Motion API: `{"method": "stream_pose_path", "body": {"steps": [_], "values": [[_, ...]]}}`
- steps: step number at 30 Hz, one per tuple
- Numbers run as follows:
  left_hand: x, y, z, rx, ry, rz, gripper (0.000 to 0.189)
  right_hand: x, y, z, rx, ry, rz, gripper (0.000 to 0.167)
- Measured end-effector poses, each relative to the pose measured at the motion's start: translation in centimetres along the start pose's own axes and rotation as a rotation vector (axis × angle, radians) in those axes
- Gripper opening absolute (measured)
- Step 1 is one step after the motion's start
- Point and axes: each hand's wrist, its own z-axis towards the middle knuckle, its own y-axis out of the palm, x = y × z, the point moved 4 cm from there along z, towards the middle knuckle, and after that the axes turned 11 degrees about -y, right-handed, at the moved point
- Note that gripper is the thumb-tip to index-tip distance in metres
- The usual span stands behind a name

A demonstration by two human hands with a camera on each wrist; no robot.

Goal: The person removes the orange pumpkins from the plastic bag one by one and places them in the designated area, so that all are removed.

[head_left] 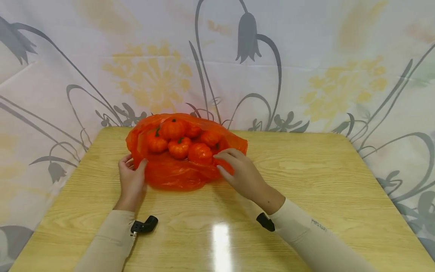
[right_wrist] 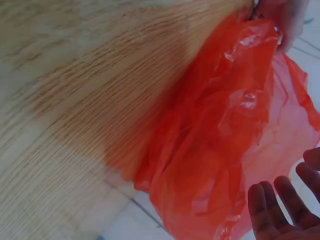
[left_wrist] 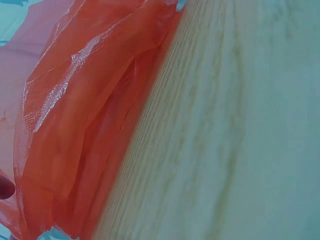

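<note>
Bag [head_left: 176, 179], orange and thin, lies open near the far edge of the table [head_left: 306, 181], left of centre. At its left end the left hand [head_left: 131, 180] seems to pinch the rim between thumb and fingers. Next come the pumpkins [head_left: 179, 148], several heaped inside the bag. At the right end hovers the right hand [head_left: 246, 174], its fingers slightly spread and holding nothing; whether they brush the film I cannot tell. Opening the bag looks done; no pumpkin is in a hand, and the mouth is not yet gathered closed.
</note>
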Motion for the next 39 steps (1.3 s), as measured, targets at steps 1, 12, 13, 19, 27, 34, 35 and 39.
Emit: {"method": "stream_pose_path", "body": {"steps": [1,12,13,19,27,34,35,39], "values": [[0.0,0.0,0.0,-0.004,-0.003,0.000,0.055,0.1,0.3,0.3,-0.006,0.003,0.003,0.027],[-0.2,0.9,0.0,-0.065,-0.028,0.042,0.064,1.4,2.5,2.7,-0.084,0.054,-0.018,0.033],[-0.2,1.0,0.0,-0.067,-0.027,0.043,0.064,1.5,2.7,2.9,-0.099,0.061,-0.021,0.034],[-0.3,1.4,0.2,-0.094,-0.025,0.041,0.067,2.2,4.1,3.7,-0.192,0.106,-0.050,0.045],[-0.4,1.4,0.3,-0.091,-0.015,0.012,0.061,2.9,5.2,4.4,-0.222,0.224,-0.072,0.056],[-0.6,1.2,0.5,-0.082,-0.015,0.036,0.061,3.6,6.0,4.5,-0.247,0.315,-0.056,0.063],[-0.6,1.1,0.5,-0.083,-0.017,0.036,0.060,3.7,6.1,4.5,-0.249,0.314,-0.054,0.064],[-0.7,0.8,0.7,-0.083,-0.017,0.034,0.060,3.8,6.7,4.5,-0.270,0.319,-0.042,0.066]]}}
